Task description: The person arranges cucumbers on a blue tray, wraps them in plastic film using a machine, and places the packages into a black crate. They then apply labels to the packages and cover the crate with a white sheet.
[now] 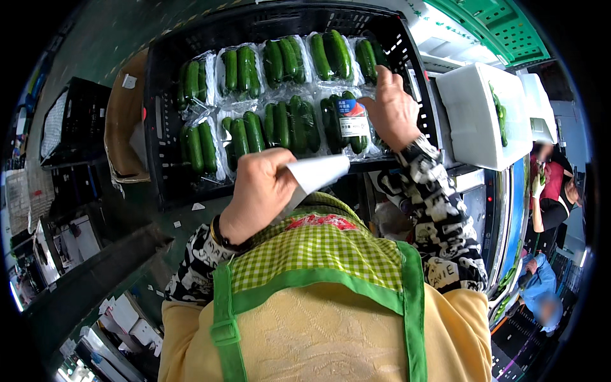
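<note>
A black plastic crate [158, 121] in front of me holds two rows of cucumber packs [240, 71], wrapped in clear film on white trays. My left hand [258, 191] is closed, pinching a white sheet of paper [320, 172] at the crate's near side. Above the near row's right part is my right hand [394, 111], its fingers apart and nothing visible in it. Its thumb is beside a blue, orange and white label [352, 121] on one cucumber pack; I cannot tell whether they touch. The fingers partly cover the packs at the right end.
A cardboard box [124, 121] stands left of the crate. To the right is a white foam box [477, 118] with cucumbers inside. A green crate [493, 28] is at the far right. Two other people [557, 191] work along a conveyor at the right.
</note>
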`<state>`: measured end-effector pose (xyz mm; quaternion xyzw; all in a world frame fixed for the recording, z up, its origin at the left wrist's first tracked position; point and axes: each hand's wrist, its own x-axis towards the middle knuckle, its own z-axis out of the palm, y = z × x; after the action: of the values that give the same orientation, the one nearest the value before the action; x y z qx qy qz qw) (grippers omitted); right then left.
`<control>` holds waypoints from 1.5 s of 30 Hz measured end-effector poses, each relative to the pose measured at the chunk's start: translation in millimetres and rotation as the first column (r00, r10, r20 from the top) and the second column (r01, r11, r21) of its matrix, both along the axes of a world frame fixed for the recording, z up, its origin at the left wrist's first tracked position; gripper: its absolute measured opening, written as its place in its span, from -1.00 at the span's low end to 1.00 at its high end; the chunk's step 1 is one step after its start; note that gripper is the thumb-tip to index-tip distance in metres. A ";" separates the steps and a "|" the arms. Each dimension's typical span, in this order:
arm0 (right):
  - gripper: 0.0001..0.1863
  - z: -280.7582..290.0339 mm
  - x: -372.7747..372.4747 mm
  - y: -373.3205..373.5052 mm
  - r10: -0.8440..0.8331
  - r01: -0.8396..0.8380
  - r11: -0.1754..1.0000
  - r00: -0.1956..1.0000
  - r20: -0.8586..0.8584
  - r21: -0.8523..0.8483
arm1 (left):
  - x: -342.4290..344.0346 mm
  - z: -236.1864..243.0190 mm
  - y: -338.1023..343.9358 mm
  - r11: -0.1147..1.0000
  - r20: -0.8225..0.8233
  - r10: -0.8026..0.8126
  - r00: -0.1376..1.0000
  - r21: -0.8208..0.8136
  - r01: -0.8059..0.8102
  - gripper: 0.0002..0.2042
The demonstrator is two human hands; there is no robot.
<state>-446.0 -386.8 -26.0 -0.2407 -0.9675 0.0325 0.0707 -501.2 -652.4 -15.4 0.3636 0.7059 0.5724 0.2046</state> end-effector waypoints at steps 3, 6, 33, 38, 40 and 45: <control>-0.36 28.7 14.6 -27.2 0.143 -0.259 0.615 0.965 -0.218 -0.744 | -7.9 -10.1 4.4 0.995 0.119 0.054 0.991 0.071 -0.063 -0.74; -0.55 45.3 32.1 -67.8 0.176 -0.255 0.022 0.953 -0.247 -0.967 | -10.3 -14.1 15.0 0.968 0.242 0.215 0.946 0.075 -0.239 -0.71; -0.87 22.4 -5.9 -57.6 -0.251 -0.302 0.294 0.891 -0.378 -0.907 | -13.7 5.1 -45.9 0.791 0.042 -0.313 0.949 -0.542 0.285 -0.77; -0.76 -24.1 -44.6 -60.5 -0.034 -0.025 0.216 0.999 -0.033 -0.976 | -8.9 12.8 -63.2 0.867 -0.276 -0.257 0.926 -0.488 0.096 -0.78; -0.65 -63.0 -47.0 -56.6 0.285 -0.213 0.806 0.958 0.047 -0.553 | -8.6 11.3 -56.8 0.952 -0.220 -0.104 0.970 -0.304 0.033 -0.90; -0.56 -11.9 -44.9 -83.2 0.182 -0.201 0.931 0.979 -0.089 -0.304 | -23.5 2.0 -51.8 0.978 -0.029 0.195 0.980 -0.074 -0.196 -0.81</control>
<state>-490.9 -470.0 -37.9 -0.1525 -0.9664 0.1987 0.0570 -524.8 -704.2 -13.3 0.2905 0.7617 0.5584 0.1536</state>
